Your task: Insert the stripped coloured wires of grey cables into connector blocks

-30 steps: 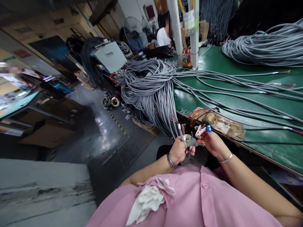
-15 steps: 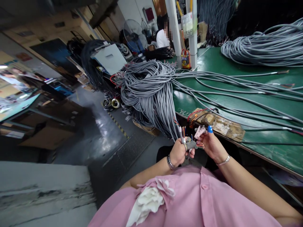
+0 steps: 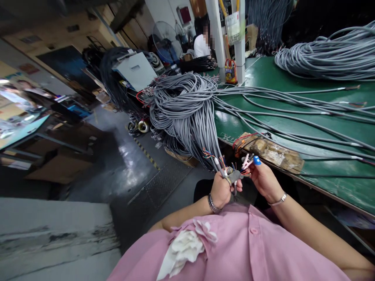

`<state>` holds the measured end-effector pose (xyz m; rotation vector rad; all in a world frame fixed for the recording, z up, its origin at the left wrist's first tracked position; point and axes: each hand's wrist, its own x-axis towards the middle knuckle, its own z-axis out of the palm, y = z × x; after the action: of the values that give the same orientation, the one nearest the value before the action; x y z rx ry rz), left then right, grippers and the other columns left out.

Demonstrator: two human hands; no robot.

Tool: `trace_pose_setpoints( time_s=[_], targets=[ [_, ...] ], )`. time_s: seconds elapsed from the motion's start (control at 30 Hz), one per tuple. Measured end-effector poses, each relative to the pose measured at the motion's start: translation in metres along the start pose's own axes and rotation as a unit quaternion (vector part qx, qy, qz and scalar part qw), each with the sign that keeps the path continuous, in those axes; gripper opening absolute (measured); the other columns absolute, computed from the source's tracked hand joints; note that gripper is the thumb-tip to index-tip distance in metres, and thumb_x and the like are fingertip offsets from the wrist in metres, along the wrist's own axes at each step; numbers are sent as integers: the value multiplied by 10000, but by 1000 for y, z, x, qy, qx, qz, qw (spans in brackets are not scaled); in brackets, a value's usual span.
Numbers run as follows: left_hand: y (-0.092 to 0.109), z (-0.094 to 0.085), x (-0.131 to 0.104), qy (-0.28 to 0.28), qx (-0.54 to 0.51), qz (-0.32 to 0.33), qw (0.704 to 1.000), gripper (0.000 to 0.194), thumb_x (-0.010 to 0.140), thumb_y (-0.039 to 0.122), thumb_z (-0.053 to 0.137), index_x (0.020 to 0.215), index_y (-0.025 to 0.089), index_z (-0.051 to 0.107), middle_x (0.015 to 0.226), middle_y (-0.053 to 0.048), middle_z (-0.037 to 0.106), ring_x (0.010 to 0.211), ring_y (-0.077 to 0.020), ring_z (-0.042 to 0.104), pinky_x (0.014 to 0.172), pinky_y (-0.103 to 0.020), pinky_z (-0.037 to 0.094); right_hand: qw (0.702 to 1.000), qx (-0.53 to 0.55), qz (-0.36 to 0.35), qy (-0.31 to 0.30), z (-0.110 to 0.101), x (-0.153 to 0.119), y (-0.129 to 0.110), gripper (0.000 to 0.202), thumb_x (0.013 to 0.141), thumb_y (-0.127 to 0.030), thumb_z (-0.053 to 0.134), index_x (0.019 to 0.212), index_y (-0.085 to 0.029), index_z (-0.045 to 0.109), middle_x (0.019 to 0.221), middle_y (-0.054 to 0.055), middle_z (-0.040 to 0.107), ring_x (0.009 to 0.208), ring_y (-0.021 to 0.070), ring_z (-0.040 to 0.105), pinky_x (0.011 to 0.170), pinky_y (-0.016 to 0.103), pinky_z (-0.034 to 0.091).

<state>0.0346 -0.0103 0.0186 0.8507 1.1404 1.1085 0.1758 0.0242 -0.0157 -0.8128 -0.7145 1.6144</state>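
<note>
Held in front of my chest, my left hand [image 3: 222, 190] is closed around several grey cable ends [image 3: 219, 167] whose thin coloured wires fan out of the cut sheaths. A grey wrapped thumb or finger of that hand points right, beside orange-red wires [image 3: 245, 173]. Close by on the right, my right hand [image 3: 263, 179] is closed in a pinch on a small pale pink V-shaped tool [image 3: 247, 161], its exact kind unclear. A blue covering [image 3: 257, 160] sits on the right thumb. The tool is just above the orange-red wires; whether it touches them I cannot tell.
A large heap of grey cables [image 3: 187, 101] hangs over the end of the green table [image 3: 316, 127]. Single cables run along the top. A worn wooden block [image 3: 272, 156] lies at the near edge. Another coil [image 3: 325, 58] lies farther back. A person [image 3: 202, 45] sits beyond.
The cable ends in my left hand have tilted left and their wires spread more. My right hand has turned slightly, and the pink tool now shows a V shape.
</note>
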Motion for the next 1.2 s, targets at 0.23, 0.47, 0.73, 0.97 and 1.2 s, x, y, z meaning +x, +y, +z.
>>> trace_pose_setpoints(
  time_s=[0.23,0.47,0.73,0.97,1.2],
  targets=[
    [-5,-1,3,-2,-4,4,1000,346,718,424,685,607,150,504,501,-6,590,383,-90,533,353,-184,233,998,41,29,-24,1,7,4,463,758,-641,594,835,-196,697,739,44,646,657,163,552,627,303,461],
    [-11,-5,7,-3,7,9,1000,356,731,425,681,602,143,505,492,-10,586,382,-92,540,353,-180,230,993,112,37,8,11,11,2,378,707,-563,704,790,-194,692,696,24,636,586,139,512,560,272,450],
    [-12,-12,0,-24,30,15,999,358,739,440,672,608,138,532,489,-21,592,384,-108,546,350,-178,272,984,77,111,-117,-8,0,-3,456,780,-629,577,832,-187,672,776,38,646,680,151,579,658,299,483],
    [-14,-20,-6,-76,111,33,990,412,755,487,650,576,122,586,498,-37,591,431,-107,553,428,-198,391,978,-74,115,-160,-1,-19,-17,184,742,-329,739,736,-179,633,674,13,667,612,146,601,654,297,468],
    [6,-20,-2,-210,190,-45,958,331,671,414,734,620,112,609,528,-46,628,450,-113,567,480,-216,456,970,-184,51,-153,4,-28,-16,231,755,-388,710,798,-167,659,737,26,675,631,151,591,665,304,472]
  ],
)
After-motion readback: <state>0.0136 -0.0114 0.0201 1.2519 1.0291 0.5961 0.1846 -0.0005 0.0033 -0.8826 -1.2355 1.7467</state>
